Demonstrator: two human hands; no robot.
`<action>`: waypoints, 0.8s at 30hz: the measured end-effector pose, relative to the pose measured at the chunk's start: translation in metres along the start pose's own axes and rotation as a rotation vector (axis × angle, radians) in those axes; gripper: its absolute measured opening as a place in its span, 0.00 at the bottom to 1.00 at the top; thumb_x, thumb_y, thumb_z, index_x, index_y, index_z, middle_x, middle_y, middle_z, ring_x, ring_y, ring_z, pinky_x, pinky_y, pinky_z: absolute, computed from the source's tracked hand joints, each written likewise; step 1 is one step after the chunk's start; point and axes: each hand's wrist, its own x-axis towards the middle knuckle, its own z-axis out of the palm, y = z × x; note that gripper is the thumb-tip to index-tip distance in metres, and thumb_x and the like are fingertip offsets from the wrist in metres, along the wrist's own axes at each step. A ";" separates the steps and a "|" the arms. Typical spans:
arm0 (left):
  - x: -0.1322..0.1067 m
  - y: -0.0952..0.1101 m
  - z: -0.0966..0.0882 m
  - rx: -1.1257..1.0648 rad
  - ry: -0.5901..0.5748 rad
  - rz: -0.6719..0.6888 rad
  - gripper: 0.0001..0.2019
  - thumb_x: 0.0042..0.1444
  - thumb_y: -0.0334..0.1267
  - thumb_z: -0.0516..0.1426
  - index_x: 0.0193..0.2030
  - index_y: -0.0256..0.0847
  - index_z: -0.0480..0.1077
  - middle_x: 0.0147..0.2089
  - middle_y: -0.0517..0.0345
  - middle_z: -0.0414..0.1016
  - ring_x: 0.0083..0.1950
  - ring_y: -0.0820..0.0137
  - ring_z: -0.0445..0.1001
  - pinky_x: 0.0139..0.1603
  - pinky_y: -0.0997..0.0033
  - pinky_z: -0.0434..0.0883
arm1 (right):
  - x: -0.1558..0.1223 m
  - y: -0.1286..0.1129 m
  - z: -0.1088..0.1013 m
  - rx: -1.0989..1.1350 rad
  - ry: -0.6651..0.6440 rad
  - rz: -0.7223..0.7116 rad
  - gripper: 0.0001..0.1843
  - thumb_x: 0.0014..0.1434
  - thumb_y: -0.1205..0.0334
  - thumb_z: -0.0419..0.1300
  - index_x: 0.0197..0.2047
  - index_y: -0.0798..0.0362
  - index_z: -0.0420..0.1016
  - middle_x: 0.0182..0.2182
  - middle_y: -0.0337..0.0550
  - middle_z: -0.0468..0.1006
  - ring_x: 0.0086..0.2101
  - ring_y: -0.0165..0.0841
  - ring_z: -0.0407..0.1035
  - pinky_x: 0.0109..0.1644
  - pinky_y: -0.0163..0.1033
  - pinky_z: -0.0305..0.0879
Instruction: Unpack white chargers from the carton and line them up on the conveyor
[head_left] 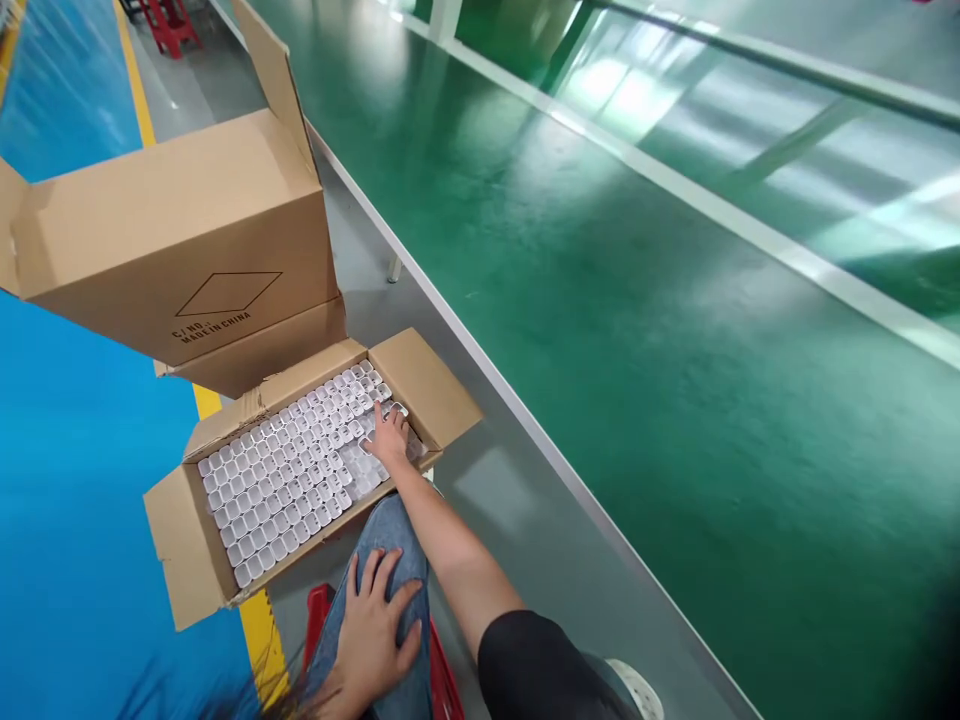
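Observation:
My right hand [390, 435] reaches into an open cardboard box [416, 375] at its right end, thumb and fingers spread apart. Small white plastic cups [281, 475], rectangular with rounded corners, fill most of the box in tight rows. A few of them lie right by my right fingertips and thumb; whether the fingers touch them is hard to see. Under that hand, part of a clear or whitish lower layer [364, 470] shows. My left hand [371, 635] rests on my jeans-covered thigh, fingers spread, holding nothing.
A larger open carton [255, 240] with printed lettering stands behind the box. To the right runs a long green surface [600, 400] with a pale edge. Beneath my leg is a red stool [442, 680]; another red stool [169, 25] stands far off. The floor has yellow lines [262, 640].

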 end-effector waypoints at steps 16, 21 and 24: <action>0.003 -0.001 -0.008 -0.013 0.089 -0.014 0.16 0.58 0.41 0.59 0.54 0.56 0.73 0.66 0.62 0.69 0.64 0.55 0.65 0.62 0.39 0.66 | 0.020 0.010 0.028 -0.052 -0.045 0.032 0.60 0.51 0.47 0.71 0.75 0.53 0.42 0.66 0.68 0.56 0.62 0.53 0.55 0.62 0.50 0.49; 0.004 -0.001 -0.007 0.025 0.106 -0.004 0.16 0.59 0.40 0.58 0.53 0.56 0.73 0.66 0.62 0.69 0.64 0.55 0.65 0.61 0.40 0.67 | 0.029 0.008 0.031 -0.015 -0.091 0.040 0.62 0.52 0.48 0.71 0.76 0.51 0.36 0.68 0.67 0.53 0.64 0.54 0.53 0.62 0.51 0.49; 0.003 -0.001 -0.007 0.025 0.082 -0.017 0.16 0.59 0.40 0.58 0.54 0.57 0.73 0.66 0.63 0.68 0.65 0.55 0.64 0.62 0.39 0.67 | 0.032 0.013 0.029 0.014 -0.132 0.042 0.64 0.52 0.45 0.70 0.76 0.50 0.31 0.69 0.67 0.51 0.65 0.54 0.51 0.63 0.52 0.49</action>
